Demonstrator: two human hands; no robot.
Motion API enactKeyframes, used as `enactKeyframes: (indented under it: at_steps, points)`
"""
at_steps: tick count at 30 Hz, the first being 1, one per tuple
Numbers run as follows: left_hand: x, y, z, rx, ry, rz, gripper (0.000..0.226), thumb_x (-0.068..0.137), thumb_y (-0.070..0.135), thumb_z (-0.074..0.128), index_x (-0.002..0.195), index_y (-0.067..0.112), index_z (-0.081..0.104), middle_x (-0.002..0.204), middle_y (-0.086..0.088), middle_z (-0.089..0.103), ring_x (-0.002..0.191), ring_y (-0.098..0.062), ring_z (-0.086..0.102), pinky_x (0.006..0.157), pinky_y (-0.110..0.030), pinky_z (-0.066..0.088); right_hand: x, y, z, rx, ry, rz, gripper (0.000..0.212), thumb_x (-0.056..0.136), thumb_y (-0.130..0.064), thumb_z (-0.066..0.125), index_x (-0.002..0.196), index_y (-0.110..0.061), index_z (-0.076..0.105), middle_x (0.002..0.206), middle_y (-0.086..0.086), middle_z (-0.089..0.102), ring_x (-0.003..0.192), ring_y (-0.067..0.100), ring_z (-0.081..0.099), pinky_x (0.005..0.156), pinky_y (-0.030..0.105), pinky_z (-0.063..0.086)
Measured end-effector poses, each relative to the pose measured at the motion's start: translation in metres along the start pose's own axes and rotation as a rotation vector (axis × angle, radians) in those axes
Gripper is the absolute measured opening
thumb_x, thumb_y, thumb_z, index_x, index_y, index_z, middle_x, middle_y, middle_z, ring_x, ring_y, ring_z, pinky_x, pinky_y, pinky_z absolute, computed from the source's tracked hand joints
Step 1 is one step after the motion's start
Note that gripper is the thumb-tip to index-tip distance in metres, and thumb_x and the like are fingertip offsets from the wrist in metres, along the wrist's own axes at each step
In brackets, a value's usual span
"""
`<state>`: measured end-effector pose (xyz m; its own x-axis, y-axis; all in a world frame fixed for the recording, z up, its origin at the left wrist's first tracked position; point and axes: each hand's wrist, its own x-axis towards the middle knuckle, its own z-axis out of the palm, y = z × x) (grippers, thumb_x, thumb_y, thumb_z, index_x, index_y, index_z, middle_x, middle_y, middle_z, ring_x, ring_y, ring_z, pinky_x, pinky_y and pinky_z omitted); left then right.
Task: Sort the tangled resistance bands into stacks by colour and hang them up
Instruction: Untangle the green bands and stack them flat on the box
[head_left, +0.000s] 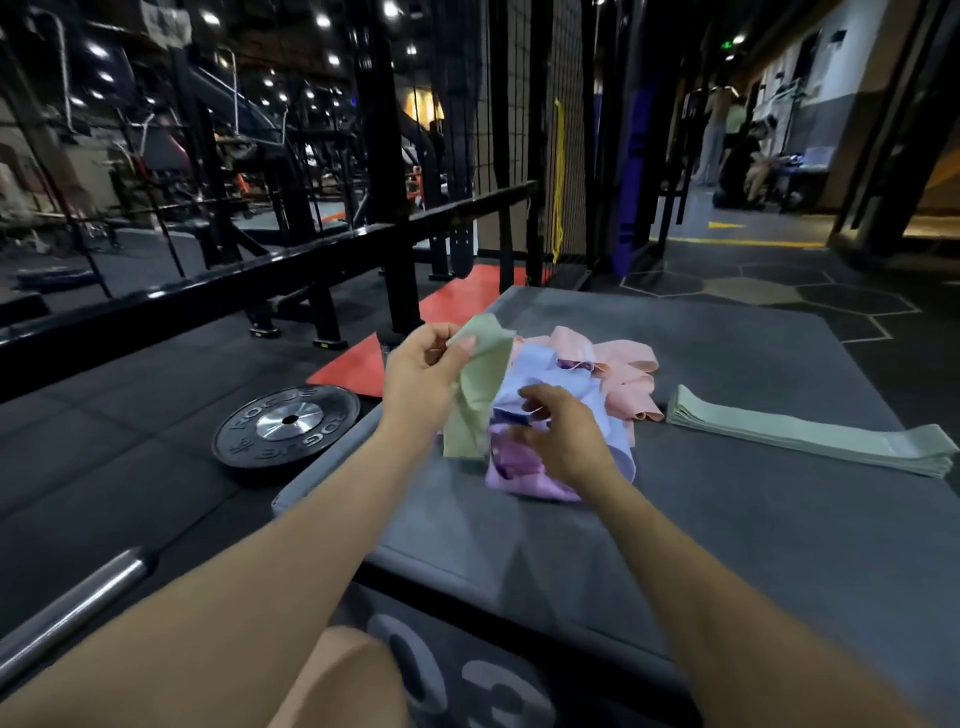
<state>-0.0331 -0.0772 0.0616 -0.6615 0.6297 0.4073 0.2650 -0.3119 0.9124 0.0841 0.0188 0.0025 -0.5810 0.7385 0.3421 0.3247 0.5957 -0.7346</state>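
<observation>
The tangled pile of bands (566, 410) lies on the grey padded box (727, 519), with pink bands (623, 374) on its far side, light blue bands (550, 371) in the middle and purple bands (519, 462) on the near side. The left hand (421, 379) pinches a green band (475, 395) between thumb and curled fingers, lifted at the left edge of the pile, and the band hangs down below the fingers. The right hand (566, 431) rests on the pile just right of this band; its fingers are curled into the blue and purple bands, but whether they really grip one cannot be told. Well to the right of these fingers lies a flat stack of green bands (810, 434). Left of the left hand, on the floor beside the box, lies a black weight plate (285, 423).
</observation>
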Motion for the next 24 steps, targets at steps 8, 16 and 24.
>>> enactKeyframes:
  at_steps: [8,16,24]
  points:
    - [-0.009,0.046,0.026,-0.185,-0.044,-0.04,0.018,0.091,0.008,0.057,0.079,0.019,0.063,0.059,0.009,0.058,0.051,-0.002,0.051,0.065,-0.026,0.045,-0.01,-0.037,-0.017,0.454,-0.006,0.047,0.009,0.085,-0.008,0.064,0.092,-0.002,0.064,0.078,0.004,0.062,0.066,0.013,0.053,0.063,0.024,0.045]
    - [-0.022,0.034,0.052,-0.36,0.014,-0.309,0.012,0.097,0.015,0.05,0.085,0.015,0.055,0.077,0.001,0.053,0.071,-0.008,0.05,0.074,-0.022,0.051,-0.032,-0.008,-0.075,0.489,0.154,0.094,0.015,0.086,-0.006,0.063,0.073,-0.001,0.066,0.06,-0.004,0.055,0.055,0.007,0.042,0.053,0.022,0.036]
    - [-0.049,-0.03,0.102,-0.393,-0.066,-0.497,0.02,0.096,0.007,0.045,0.082,0.017,0.055,0.076,0.001,0.061,0.068,-0.008,0.056,0.065,-0.019,0.049,-0.051,0.052,-0.12,0.101,0.139,0.221,0.019,0.085,-0.008,0.063,0.067,-0.002,0.063,0.061,0.004,0.044,0.059,0.014,0.035,0.054,0.024,0.033]
